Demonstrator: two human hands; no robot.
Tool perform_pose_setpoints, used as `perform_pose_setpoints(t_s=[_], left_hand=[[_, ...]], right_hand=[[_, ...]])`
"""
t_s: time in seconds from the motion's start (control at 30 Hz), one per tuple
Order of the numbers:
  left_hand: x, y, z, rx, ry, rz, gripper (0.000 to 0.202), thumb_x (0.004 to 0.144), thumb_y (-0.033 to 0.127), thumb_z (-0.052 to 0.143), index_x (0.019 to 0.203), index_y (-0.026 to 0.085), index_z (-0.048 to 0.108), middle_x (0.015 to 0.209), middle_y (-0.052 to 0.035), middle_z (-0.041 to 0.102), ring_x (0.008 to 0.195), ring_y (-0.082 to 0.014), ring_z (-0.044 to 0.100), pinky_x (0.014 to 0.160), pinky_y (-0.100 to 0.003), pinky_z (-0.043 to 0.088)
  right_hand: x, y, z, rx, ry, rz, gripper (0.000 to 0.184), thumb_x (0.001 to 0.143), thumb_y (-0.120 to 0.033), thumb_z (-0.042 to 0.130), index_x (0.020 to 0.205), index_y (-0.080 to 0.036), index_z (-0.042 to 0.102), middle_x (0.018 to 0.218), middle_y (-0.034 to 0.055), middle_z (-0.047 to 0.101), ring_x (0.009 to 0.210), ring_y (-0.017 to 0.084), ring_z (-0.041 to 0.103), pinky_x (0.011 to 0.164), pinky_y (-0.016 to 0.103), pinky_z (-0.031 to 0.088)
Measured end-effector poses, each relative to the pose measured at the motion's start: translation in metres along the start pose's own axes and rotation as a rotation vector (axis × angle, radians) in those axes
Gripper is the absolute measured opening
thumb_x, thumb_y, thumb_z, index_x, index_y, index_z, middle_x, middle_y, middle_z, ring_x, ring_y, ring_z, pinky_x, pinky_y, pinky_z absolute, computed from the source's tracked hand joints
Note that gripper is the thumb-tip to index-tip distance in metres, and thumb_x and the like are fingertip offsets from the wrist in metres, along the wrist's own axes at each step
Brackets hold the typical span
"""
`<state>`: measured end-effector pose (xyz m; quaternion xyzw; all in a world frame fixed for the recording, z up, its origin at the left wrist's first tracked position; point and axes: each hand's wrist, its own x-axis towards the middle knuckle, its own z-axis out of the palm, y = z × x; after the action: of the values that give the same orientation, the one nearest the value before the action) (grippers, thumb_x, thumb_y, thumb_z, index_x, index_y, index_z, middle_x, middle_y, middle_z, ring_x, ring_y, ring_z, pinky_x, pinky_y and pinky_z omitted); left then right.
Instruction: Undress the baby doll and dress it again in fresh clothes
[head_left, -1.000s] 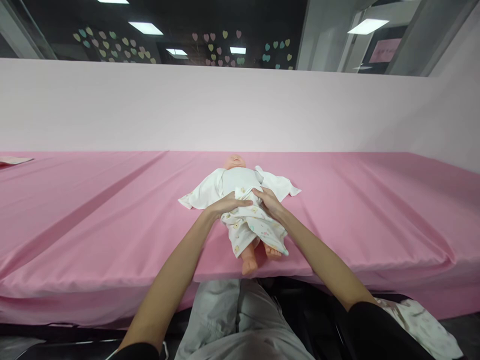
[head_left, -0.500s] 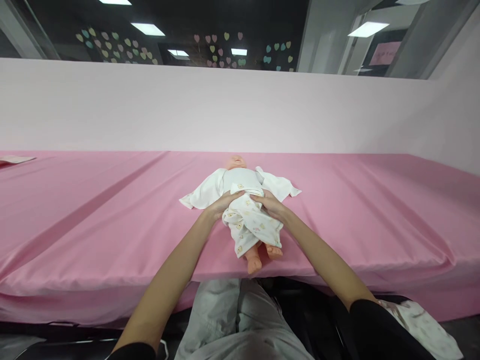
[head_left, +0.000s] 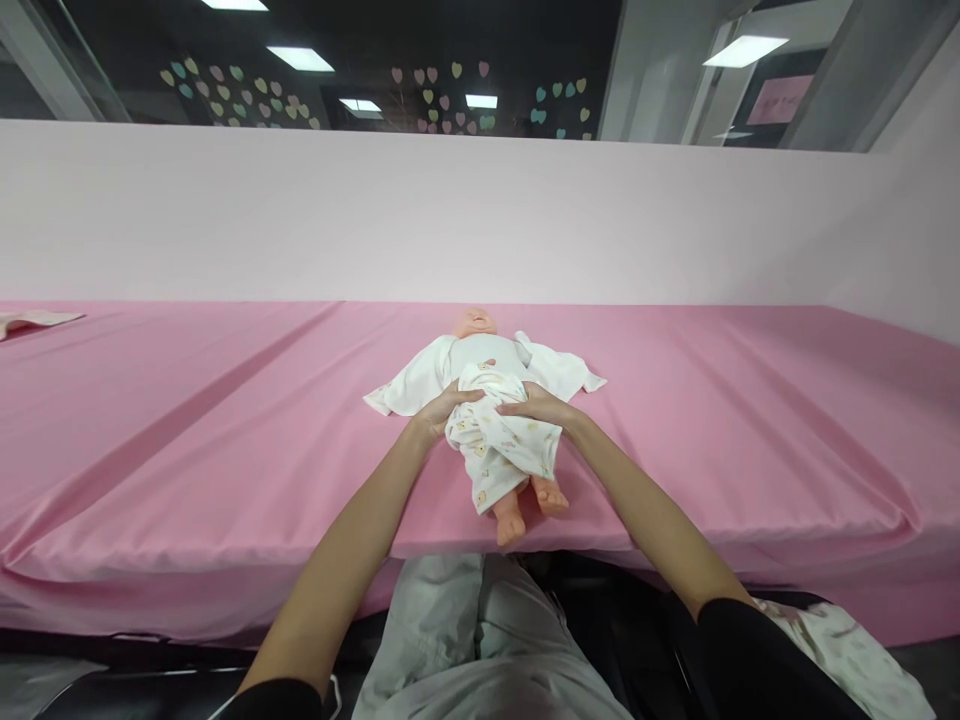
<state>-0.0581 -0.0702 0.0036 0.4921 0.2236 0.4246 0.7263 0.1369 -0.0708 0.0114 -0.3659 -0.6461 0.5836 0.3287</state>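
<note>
A baby doll [head_left: 510,520] lies on its back on the pink-covered table, feet toward me and head at the far side. It wears a white top [head_left: 420,375] with the sleeves spread out to both sides. Printed white baby pants [head_left: 495,450] cover its hips and most of its legs; the bare feet stick out below. My left hand [head_left: 442,408] grips the pants at the waist on the left side, thumb on top. On the opposite side my right hand [head_left: 544,405] holds the waist likewise, its fingers partly hidden under the fabric.
The pink tablecloth [head_left: 225,450] has long folds and drops over the front edge near my knees. A folded cloth [head_left: 37,320] lies at the far left. Patterned fabric [head_left: 855,650] hangs over a black chair at lower right. A white wall [head_left: 480,220] stands behind the table.
Both hands stay at the waist of the pants. The fabric over the belly has shifted a little, baring more of the print on the top. The view has moved slightly.
</note>
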Motion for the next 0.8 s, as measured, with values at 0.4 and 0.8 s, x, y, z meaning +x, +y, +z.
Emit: perform_pose_setpoints(t_s=[0.4, 0.8], left_hand=[[0.003, 0.008, 0.001, 0.249, 0.061, -0.215, 0.056, 0.061, 0.027, 0.08, 0.112, 0.012, 0.06, 0.094, -0.0134, 0.071, 0.091, -0.0277, 0.067, 0.08, -0.035, 0.053], [0.01, -0.008, -0.006, 0.003, 0.073, -0.001, 0.06, 0.067, 0.012, 0.07, 0.125, 0.014, 0.054, 0.112, -0.0125, 0.066, 0.099, -0.0238, 0.064, 0.093, -0.036, 0.048]], right_hand=[[0.011, 0.011, 0.007, 0.534, 0.149, 0.028, 0.015, 0.073, -0.021, 0.068, 0.085, -0.013, 0.063, 0.081, 0.0056, 0.07, 0.075, 0.016, 0.064, 0.067, 0.024, 0.05], [0.006, 0.009, 0.004, 0.332, -0.008, -0.015, 0.028, 0.058, -0.021, 0.077, 0.08, -0.012, 0.064, 0.075, 0.0046, 0.069, 0.081, 0.019, 0.064, 0.073, 0.028, 0.05]])
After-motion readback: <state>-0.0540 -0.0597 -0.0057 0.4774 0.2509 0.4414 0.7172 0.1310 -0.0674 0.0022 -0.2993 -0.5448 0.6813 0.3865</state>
